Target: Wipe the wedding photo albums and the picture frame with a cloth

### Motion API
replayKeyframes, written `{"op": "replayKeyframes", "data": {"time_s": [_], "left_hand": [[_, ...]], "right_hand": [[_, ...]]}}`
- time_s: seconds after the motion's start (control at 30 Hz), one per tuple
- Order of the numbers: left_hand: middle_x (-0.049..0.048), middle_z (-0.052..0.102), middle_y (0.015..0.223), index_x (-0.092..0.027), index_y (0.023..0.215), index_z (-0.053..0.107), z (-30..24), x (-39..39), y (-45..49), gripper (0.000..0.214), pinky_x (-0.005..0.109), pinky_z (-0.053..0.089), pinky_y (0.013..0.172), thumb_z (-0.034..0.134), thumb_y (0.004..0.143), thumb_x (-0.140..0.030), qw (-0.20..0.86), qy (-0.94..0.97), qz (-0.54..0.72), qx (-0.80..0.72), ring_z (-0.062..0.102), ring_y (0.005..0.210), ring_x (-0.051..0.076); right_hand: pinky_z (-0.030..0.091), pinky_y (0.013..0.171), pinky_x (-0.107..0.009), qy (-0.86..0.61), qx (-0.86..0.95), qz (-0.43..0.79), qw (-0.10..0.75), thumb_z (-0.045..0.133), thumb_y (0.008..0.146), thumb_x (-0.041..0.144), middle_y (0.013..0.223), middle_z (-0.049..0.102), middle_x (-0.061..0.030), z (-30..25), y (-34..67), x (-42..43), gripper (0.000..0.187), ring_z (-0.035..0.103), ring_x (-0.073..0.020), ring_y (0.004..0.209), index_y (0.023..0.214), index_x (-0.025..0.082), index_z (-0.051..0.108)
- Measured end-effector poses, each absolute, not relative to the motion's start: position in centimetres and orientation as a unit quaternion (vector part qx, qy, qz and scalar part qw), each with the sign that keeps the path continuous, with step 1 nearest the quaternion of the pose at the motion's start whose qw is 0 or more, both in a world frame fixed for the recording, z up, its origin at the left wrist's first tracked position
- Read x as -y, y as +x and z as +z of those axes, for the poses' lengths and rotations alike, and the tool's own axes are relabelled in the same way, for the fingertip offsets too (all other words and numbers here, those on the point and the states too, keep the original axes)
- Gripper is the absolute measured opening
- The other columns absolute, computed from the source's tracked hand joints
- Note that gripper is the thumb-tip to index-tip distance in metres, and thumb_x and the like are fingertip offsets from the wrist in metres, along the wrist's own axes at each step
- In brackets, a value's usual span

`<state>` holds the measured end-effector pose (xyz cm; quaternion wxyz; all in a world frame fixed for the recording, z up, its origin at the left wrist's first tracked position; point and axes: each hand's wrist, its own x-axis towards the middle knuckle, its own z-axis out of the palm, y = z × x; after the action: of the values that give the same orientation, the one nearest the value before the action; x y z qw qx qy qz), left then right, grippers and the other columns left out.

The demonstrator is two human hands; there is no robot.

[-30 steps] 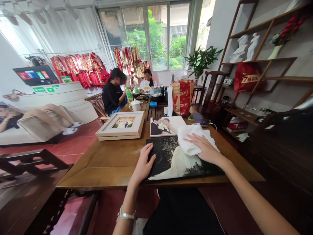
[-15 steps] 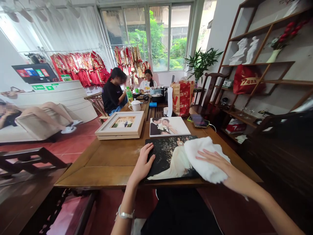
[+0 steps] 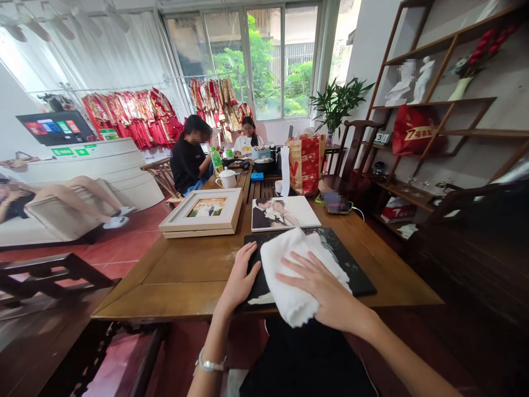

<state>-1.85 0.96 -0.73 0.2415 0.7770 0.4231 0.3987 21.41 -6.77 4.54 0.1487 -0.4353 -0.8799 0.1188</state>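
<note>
A dark photo panel (image 3: pixel 359 275) lies flat at the near edge of the wooden table. Spread over its middle is a white cloth (image 3: pixel 281 259), which hides most of the picture. My right hand (image 3: pixel 316 278) rests on the cloth with fingers stretched out and apart, pressing it against the panel. At the panel's left edge, my left hand (image 3: pixel 243 273) lies with its fingers extended on the rim. Just behind the panel is a lighter photo print (image 3: pixel 303 212) of a couple. Stacked pale picture frames (image 3: pixel 235 207) sit to the left of that print.
A phone (image 3: pixel 336 202) with a cable lies at the table's right side. Farther back stand a red paper bag (image 3: pixel 308 165), a white lidded mug (image 3: pixel 226 177) and a green bottle (image 3: pixel 216 161). Two people sit at the far end; another reclines on a sofa (image 3: pixel 61 220).
My right hand has slid the white cloth leftward across the panel, uncovering its right part and covering the middle. My left hand has stayed at the left edge.
</note>
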Motion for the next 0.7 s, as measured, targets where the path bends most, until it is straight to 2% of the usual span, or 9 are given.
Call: {"op": "replayKeyframes", "data": {"time_s": [0.1, 0.2, 0.37, 0.5, 0.7], "left_hand": [[0.0087, 0.039, 0.14, -0.024, 0.13, 0.042, -0.8, -0.9, -1.8, 0.041, 0.046, 0.023, 0.113, 0.045, 0.09, -0.025, 0.246, 0.773, 0.398, -0.429, 0.033, 0.133, 0.021], [0.0084, 0.039, 0.14, -0.025, 0.13, 0.042, -0.8, -0.9, -1.8, 0.04, 0.045, 0.023, 0.114, 0.045, 0.09, -0.025, 0.25, 0.772, 0.401, -0.426, 0.033, 0.133, 0.021], [0.0078, 0.04, 0.14, -0.026, 0.129, 0.043, -0.8, -1.0, -2.0, 0.04, 0.046, 0.023, 0.113, 0.045, 0.09, -0.026, 0.251, 0.773, 0.406, -0.417, 0.033, 0.133, 0.021], [0.0083, 0.04, 0.14, -0.025, 0.13, 0.043, -0.9, -1.0, -2.0, 0.04, 0.046, 0.022, 0.113, 0.045, 0.09, -0.025, 0.25, 0.775, 0.405, -0.415, 0.033, 0.133, 0.021], [0.0096, 0.04, 0.139, -0.024, 0.13, 0.042, -1.0, -1.1, -2.0, 0.041, 0.048, 0.022, 0.113, 0.046, 0.089, -0.027, 0.255, 0.769, 0.401, -0.427, 0.033, 0.133, 0.022]], "right_hand": [[0.009, 0.113, -0.048, -0.428, 0.878, 0.147, 0.157, 0.045, 0.062, 0.001, 0.149, 0.031, 0.0059, 4.8, 23.9, 8.8, 0.082, 0.017, -0.0212, 0.139, 0.136, 0.037, 0.042], [0.013, 0.112, -0.049, -0.456, 0.862, 0.144, 0.168, 0.042, 0.067, 0.002, 0.146, 0.037, 0.0054, 4.8, 26.7, 7.7, 0.073, 0.024, -0.0213, 0.137, 0.131, 0.035, 0.049], [0.023, 0.109, -0.049, -0.504, 0.824, 0.137, 0.217, 0.043, 0.063, 0.002, 0.137, 0.05, -0.0062, 4.5, 26.2, 1.2, 0.068, 0.036, -0.0264, 0.131, 0.127, 0.021, 0.055], [0.035, 0.103, -0.041, -0.494, 0.825, 0.142, 0.234, 0.047, 0.071, 0.01, 0.128, 0.057, -0.0117, 5.0, 20.9, -3.8, 0.056, 0.048, -0.026, 0.121, 0.127, 0.013, 0.055], [0.039, 0.098, -0.031, -0.494, 0.83, 0.137, 0.222, 0.048, 0.077, 0.016, 0.124, 0.06, -0.0075, 6.1, 14.9, -5.4, 0.052, 0.052, -0.0215, 0.117, 0.128, 0.018, 0.053]]}}
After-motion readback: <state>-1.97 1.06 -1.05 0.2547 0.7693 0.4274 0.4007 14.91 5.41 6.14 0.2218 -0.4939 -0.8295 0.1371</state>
